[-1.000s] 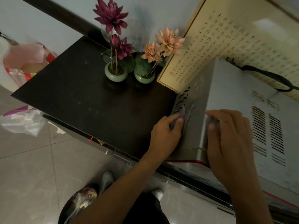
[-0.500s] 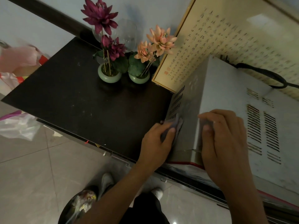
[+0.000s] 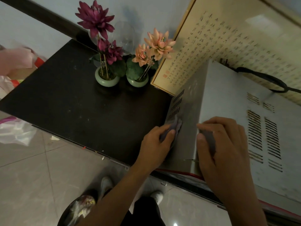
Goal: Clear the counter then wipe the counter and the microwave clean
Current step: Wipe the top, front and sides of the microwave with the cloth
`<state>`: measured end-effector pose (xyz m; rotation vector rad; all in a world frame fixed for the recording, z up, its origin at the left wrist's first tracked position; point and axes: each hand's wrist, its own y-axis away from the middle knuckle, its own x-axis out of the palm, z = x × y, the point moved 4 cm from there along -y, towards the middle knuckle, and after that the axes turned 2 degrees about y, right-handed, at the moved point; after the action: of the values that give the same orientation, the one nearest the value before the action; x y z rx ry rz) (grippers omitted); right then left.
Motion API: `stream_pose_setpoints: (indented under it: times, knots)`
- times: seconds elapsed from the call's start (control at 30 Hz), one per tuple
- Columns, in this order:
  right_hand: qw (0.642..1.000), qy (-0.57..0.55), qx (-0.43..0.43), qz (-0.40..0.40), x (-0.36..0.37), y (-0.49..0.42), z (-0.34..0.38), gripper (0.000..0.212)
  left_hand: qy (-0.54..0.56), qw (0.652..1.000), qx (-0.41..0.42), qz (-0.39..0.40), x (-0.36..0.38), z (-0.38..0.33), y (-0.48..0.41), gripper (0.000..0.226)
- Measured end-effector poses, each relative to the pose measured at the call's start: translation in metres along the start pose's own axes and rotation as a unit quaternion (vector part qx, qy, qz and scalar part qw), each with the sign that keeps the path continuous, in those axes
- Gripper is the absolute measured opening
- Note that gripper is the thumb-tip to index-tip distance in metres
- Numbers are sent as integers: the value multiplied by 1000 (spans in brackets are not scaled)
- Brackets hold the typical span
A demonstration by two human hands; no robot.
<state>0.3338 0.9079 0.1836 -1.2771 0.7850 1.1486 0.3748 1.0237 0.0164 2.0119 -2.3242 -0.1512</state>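
1. Microwave (image 3: 228,98): silver casing, right half of the frame, standing on the desk (image 3: 81,108). There are vent slots in its top and its left side panel. A dark cord (image 3: 267,79) loops behind it.
2. Cloth (image 3: 176,125): purple-grey and bunched, pressed against the microwave's left side panel just below the side vents, centre of the frame.
3. Left hand (image 3: 154,144): centre of the frame, fingers and thumb curled round the cloth, holding it to the panel.
4. Right hand (image 3: 228,152): lower right, lying on the microwave's top at its left edge, fingers bent and thumb along the edge. A greyish patch shows under the palm. Cannot tell whether it is cloth or shadow, nor whether the hand clasps anything.
5. Desk: black top with pale specks, bare across its left part.
6. Two green pots, at the desk's back edge and close together: purple flowers (image 3: 96,22) on the left, peach flowers (image 3: 159,44) on the right.
7. Framed calligraphy panel (image 3: 228,38): upper right, leaning behind the microwave.
8. Floor (image 3: 32,176): pale tiles, lower left. On it are plastic bags (image 3: 14,132) at the left edge and a round bin (image 3: 78,209) at the bottom, beside white shoes.
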Motion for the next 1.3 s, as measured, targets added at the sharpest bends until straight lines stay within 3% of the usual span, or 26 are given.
stream_pose_setpoints:
  times: [0.1, 0.27, 0.37, 0.53, 0.6, 0.73, 0.93, 1.1, 1.2, 1.3]
  knots:
    - [1000, -2, 6, 3, 0, -1, 0, 23, -11, 1000, -12, -14, 4, -3, -18, 32]
    - [1000, 4, 14, 10, 0, 0, 1, 24, 15, 991, 128, -43, 9, -66, -39, 29]
    - [1000, 5, 18, 11, 0, 0, 1, 23, 10, 983, 180, -31, 7, -66, -26, 30]
    - [1000, 2, 22, 12, 1, -1, 1, 23, -56, 997, 39, -20, 7, -11, -38, 31]
    - [1000, 2, 22, 13, 2, -1, 1, 22, -87, 995, 32, -29, 9, -12, -61, 29]
    - [1000, 4, 20, 14, 1, -1, 1, 23, -71, 992, 96, -39, 15, -47, -76, 29]
    - [999, 1, 27, 20, 0, -2, 2, 22, -16, 966, 256, -46, 6, -49, -8, 32]
    - [999, 2, 27, 19, -1, -3, 3, 22, -80, 988, 124, -45, 14, -27, -49, 31]
    - [1000, -2, 25, 14, -2, -3, 4, 19, -26, 997, 44, -53, 20, -29, -107, 36]
    - [1000, -1, 24, 14, -3, -3, 5, 18, 14, 997, 39, -60, 27, -58, -144, 33]
